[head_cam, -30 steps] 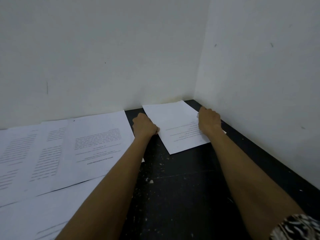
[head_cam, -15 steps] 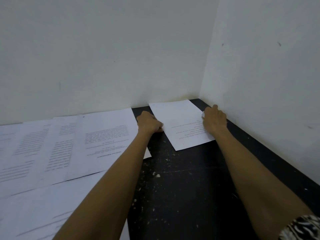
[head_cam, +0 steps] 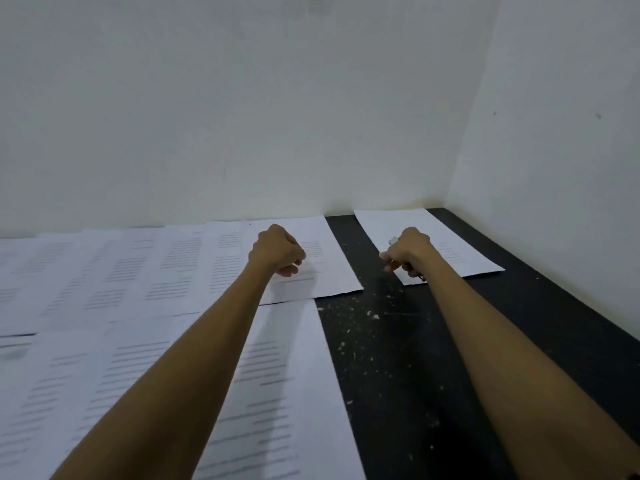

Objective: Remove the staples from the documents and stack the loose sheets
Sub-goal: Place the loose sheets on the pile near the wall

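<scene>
A loose white sheet (head_cam: 453, 247) lies in the far right corner of the black table (head_cam: 398, 358). My right hand (head_cam: 407, 252) sits at that sheet's near left edge, fingers curled round a small metal tool (head_cam: 393, 240) whose ends peek out of the fist. My left hand (head_cam: 277, 252) is a closed fist over the printed document (head_cam: 336, 275) at the right end of the back row. Nothing shows in it, and its underside is hidden.
More printed documents (head_cam: 121, 271) overlap in a row along the back wall, with another row (head_cam: 277, 393) nearer me. White walls (head_cam: 554, 168) close the table at the back and right. Pale flecks dot the bare black strip between the papers.
The view has swung left and up. My left hand left the corner sheet's edge and moved left onto the back-row document. My right hand shifted from the sheet's right side to its left edge.
</scene>
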